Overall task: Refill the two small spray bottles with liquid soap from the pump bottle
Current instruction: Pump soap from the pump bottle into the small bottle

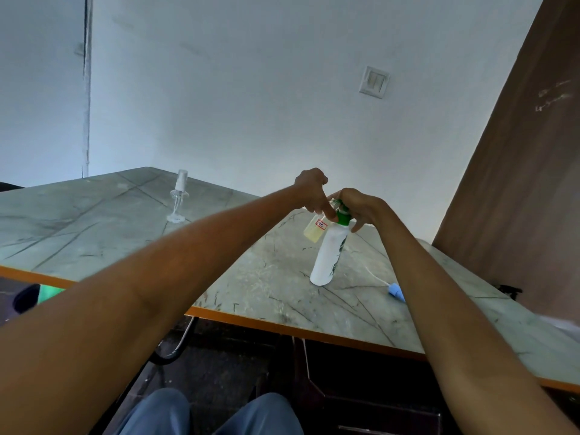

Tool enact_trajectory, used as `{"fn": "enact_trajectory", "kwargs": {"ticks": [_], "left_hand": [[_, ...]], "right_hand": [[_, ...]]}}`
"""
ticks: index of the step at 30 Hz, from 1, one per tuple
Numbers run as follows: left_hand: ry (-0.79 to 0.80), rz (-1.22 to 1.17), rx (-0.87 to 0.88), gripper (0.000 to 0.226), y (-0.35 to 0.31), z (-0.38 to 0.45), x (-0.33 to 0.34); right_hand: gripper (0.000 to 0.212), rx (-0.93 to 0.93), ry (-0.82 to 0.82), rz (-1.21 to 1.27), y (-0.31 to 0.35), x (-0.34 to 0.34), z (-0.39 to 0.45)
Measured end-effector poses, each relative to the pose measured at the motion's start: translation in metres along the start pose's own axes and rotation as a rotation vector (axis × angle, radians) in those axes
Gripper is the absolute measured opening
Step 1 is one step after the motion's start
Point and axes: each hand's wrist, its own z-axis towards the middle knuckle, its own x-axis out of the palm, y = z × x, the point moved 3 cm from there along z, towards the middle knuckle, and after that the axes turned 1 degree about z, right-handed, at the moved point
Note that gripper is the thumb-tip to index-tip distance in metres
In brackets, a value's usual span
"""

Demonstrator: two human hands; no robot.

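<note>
2 hands [335, 199] busy: your left hand [310, 189] pinches small clear yellow-filled spray bottle [315, 230] tilted at spout; right hand [361, 205] curls over green pump head of white pump bottle [328, 255] standing on bench [251, 277]. Keep neck under nozzle; press slowly. Second clear spray bottle [179, 196] waits far left.

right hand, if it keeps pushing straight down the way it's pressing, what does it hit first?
The right hand is already on the green pump head of the white pump bottle. Going straight down, it meets that first. The left hand holds the small spray bottle beside it.
</note>
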Motion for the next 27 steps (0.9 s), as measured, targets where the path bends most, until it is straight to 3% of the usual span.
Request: {"fn": "enact_trajectory", "kwargs": {"ticks": [15,21,27], "left_hand": [[0.034,-0.128,-0.100,0.090,0.015,-0.007,0.006],[-0.063,-0.011,-0.030,0.092,0.011,-0.003,0.002],[-0.091,0.144,0.059,0.095,0.002,0.001,0.002]], "right_hand": [[0.044,-0.002,-0.017,0.035,-0.001,-0.001,0.002],[0.034,-0.009,-0.025,0.039,-0.001,-0.002,0.005],[0.042,0.002,-0.005,0.011,0.001,-0.003,0.006]]}}
